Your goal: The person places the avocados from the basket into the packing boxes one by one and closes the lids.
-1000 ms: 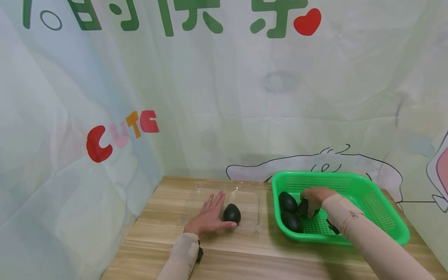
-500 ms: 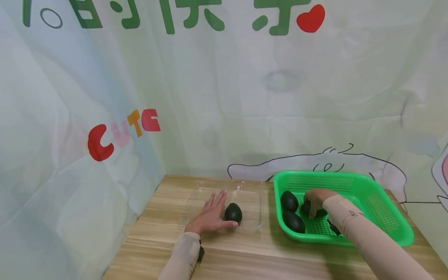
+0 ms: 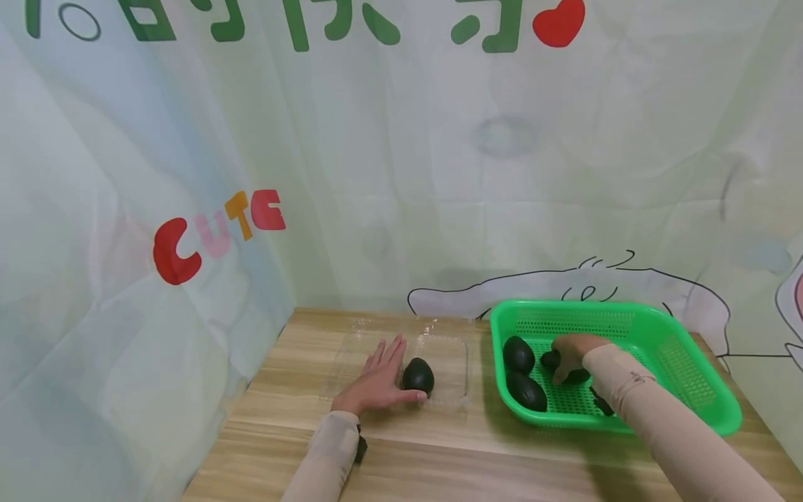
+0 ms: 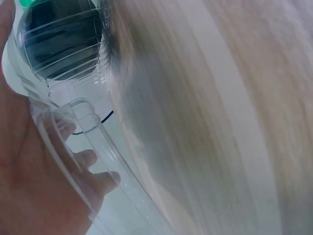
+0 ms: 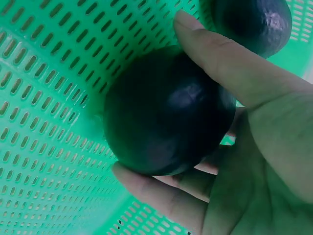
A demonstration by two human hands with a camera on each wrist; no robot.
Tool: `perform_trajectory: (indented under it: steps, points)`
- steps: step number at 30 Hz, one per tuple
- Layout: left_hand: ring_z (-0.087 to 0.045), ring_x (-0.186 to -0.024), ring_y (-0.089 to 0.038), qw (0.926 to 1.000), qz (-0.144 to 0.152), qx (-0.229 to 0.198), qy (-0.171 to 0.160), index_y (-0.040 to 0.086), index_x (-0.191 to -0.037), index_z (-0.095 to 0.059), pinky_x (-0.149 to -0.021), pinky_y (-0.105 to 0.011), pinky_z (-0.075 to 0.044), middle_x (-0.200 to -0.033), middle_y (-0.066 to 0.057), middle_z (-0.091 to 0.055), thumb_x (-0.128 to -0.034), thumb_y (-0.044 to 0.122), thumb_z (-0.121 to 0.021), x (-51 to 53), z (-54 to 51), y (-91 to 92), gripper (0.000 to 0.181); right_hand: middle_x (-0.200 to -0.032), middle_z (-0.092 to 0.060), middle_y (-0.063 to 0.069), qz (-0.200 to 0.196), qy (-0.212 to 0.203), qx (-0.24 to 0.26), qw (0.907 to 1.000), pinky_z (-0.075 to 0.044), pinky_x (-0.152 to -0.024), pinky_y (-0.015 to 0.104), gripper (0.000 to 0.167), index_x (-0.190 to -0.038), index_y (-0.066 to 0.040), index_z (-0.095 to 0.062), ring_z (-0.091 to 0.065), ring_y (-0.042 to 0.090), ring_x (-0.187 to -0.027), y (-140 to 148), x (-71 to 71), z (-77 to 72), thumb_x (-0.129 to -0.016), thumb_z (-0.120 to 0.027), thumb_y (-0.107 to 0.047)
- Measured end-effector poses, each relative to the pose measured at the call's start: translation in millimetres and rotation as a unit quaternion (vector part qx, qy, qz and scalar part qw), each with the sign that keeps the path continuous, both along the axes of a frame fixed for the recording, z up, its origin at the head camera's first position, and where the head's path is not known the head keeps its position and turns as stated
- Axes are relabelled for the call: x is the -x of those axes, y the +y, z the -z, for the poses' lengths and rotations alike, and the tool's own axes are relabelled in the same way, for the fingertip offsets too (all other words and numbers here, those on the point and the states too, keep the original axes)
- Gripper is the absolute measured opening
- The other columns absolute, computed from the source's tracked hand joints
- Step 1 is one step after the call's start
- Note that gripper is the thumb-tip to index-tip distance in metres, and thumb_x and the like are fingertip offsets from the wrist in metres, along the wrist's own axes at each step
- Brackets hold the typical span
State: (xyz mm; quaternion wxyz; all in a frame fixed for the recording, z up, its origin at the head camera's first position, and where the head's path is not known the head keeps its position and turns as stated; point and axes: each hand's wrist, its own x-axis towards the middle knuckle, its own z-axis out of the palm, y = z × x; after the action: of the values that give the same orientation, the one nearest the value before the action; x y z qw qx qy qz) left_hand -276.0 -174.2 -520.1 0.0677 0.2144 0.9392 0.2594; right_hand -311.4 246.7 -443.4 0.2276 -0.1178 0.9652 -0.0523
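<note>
My right hand [image 3: 572,357] reaches into the green plastic basket [image 3: 709,411] and grips a dark avocado [image 5: 166,117], thumb on one side and fingers on the other. Two more avocados, one farther back [image 3: 518,355] and one nearer [image 3: 525,392], lie against the basket's left side. To the left, my left hand [image 3: 376,383] rests with spread fingers on a clear plastic box [image 3: 448,348], its thumb along the near side. One avocado [image 3: 418,376] sits in that box beside the hand. The left wrist view shows the hand [image 4: 44,166] partly through the clear wall.
Box and basket stand on a wood-grain table [image 3: 426,460]. A printed cloth [image 3: 389,174] hangs close behind and along the left side. The basket's raised rim [image 3: 564,305] surrounds the right hand's work.
My right hand has shifted slightly right within the basket, and the avocado in its grip has moved and turned a little. The left hand keeps its place on the box. The head view has tilted slightly down.
</note>
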Motion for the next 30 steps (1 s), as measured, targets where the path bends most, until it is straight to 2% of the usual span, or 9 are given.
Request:
perform_trajectory:
  steps: [6,13,22,26,30]
  points:
    - [0.002,-0.156,-0.042,1.0000,-0.004,0.001,-0.003,0.007,-0.164,-0.010,-0.124,-0.058,-0.006,-0.172,-0.006,-0.002,-0.0783,0.078,-0.067,-0.6,-1.6,-0.3,0.125,-0.140,-0.050,0.037,0.029,-0.026,-0.045,0.9982,-0.046,-0.101,0.061,0.082,-0.144,0.010,-0.044,-0.048,0.055,-0.129,-10,-6.1,-7.0,-0.090,-0.076,-0.043]
    - [0.002,-0.156,-0.043,1.0000,-0.004,0.000,-0.001,0.006,-0.164,-0.010,-0.124,-0.059,-0.007,-0.172,-0.009,-0.004,-0.0784,0.078,-0.066,1.1,-2.0,-0.1,0.125,-0.145,-0.043,0.040,0.040,-0.038,-0.054,0.9970,-0.044,-0.102,0.062,0.087,-0.149,0.011,-0.035,-0.044,0.057,-0.131,-14,-6.1,-8.8,-0.092,-0.074,-0.042]
    - [0.002,-0.156,-0.043,1.0000,-0.003,0.006,-0.006,0.007,-0.164,-0.010,-0.124,-0.059,-0.007,-0.172,-0.008,-0.003,-0.0789,0.078,-0.066,0.5,-4.2,0.2,0.124,-0.152,-0.034,0.040,0.054,-0.053,-0.035,0.9965,-0.046,-0.101,0.061,0.092,-0.155,0.008,-0.028,-0.039,0.057,-0.135,-7,0.3,-1.3,-0.086,-0.081,-0.020]
    - [0.002,-0.156,-0.043,0.9999,-0.001,0.007,-0.008,0.006,-0.164,-0.010,-0.124,-0.060,-0.007,-0.172,-0.009,-0.004,-0.0791,0.078,-0.066,-0.9,-3.8,0.1,0.124,-0.152,-0.035,0.040,0.054,-0.049,-0.030,0.9969,-0.047,-0.098,0.061,0.092,-0.155,0.007,-0.029,-0.039,0.058,-0.135,-6,0.1,1.5,-0.084,-0.081,-0.019]
    - [0.001,-0.155,-0.044,1.0000,0.000,0.009,-0.003,0.005,-0.163,-0.011,-0.123,-0.061,-0.008,-0.172,-0.011,-0.005,-0.0799,0.076,-0.066,-0.7,-2.5,0.3,0.123,-0.151,-0.034,0.040,0.052,-0.054,-0.027,0.9969,-0.046,-0.100,0.062,0.091,-0.154,0.009,-0.029,-0.038,0.058,-0.135,-7,0.4,1.4,-0.085,-0.081,-0.017]
